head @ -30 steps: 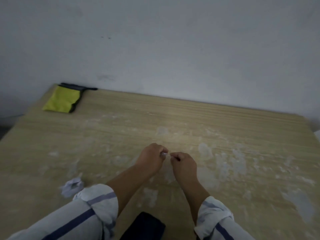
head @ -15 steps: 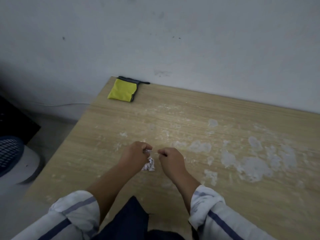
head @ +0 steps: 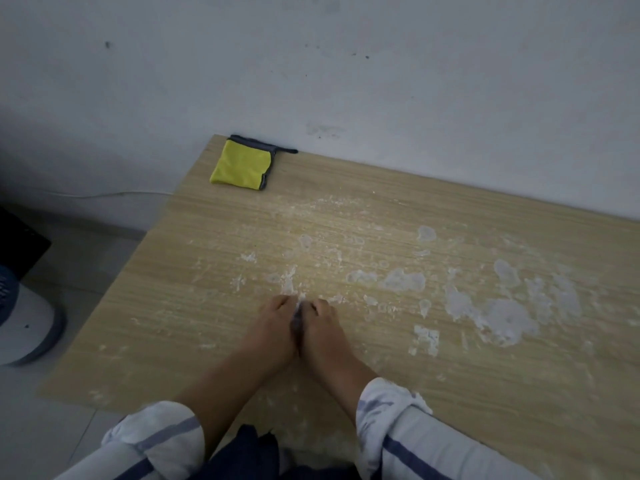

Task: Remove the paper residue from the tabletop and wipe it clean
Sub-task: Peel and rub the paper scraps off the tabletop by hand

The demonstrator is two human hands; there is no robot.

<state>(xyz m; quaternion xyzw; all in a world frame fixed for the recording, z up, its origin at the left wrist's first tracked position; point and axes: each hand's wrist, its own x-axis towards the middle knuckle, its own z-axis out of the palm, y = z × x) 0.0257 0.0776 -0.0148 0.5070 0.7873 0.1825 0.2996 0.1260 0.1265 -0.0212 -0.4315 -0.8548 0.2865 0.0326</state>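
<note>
The light wooden tabletop (head: pixel 214 317) carries white paper residue: a big patch (head: pixel 498 317) at the right, a smaller one (head: pixel 403 280) in the middle and thin flecks (head: pixel 289 282) just beyond my fingers. My left hand (head: pixel 275 327) and my right hand (head: pixel 323 329) lie pressed side by side on the table, fingers curled. A pale wad of peeled paper (head: pixel 298 315) is squeezed between them, mostly hidden. A folded yellow cloth (head: pixel 242 168) with a grey edge lies at the far left corner, well away from both hands.
A white wall runs along the table's far edge. The table's left edge drops to a tiled floor with a thin cable (head: pixel 104 195), a grey-white rounded object (head: pixel 24 327) and a dark object (head: pixel 17 237). My striped sleeves are at the bottom.
My view has swung left and down. My hands, a little apart before with a strip and a wad between them, have closed together around the wad.
</note>
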